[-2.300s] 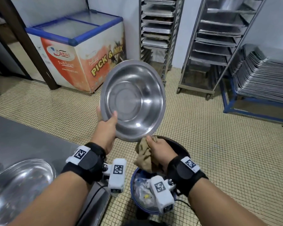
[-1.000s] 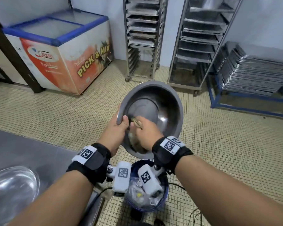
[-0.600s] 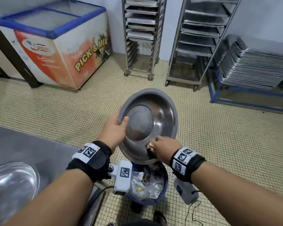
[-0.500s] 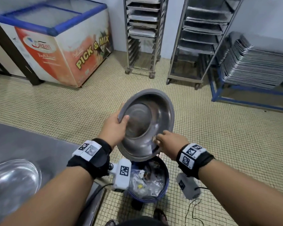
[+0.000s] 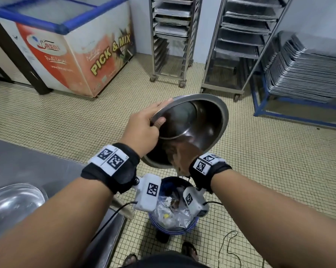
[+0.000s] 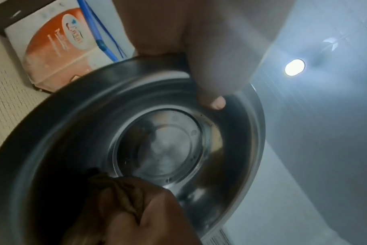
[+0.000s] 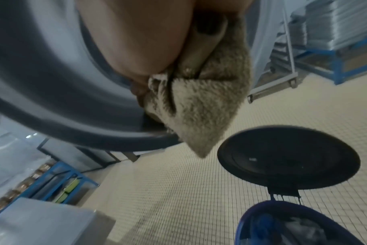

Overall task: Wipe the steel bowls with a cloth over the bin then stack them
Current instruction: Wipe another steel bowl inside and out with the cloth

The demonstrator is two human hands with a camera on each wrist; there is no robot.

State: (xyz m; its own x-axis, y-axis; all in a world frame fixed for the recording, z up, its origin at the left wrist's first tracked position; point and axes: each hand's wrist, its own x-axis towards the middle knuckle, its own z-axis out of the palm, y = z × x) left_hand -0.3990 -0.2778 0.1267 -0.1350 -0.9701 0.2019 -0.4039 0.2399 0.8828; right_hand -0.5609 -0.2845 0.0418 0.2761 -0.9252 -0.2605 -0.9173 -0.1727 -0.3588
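The steel bowl sits tipped in the middle of the frame, right above the blue bin. It looks shiny, with tiny dark specks inside. Your left hand grips its rim. Your right hand holds the cloth bunched tight at the bottom edge. You are wiping. Next, I think, rub off the specks, then stack it on the table at the lower left.
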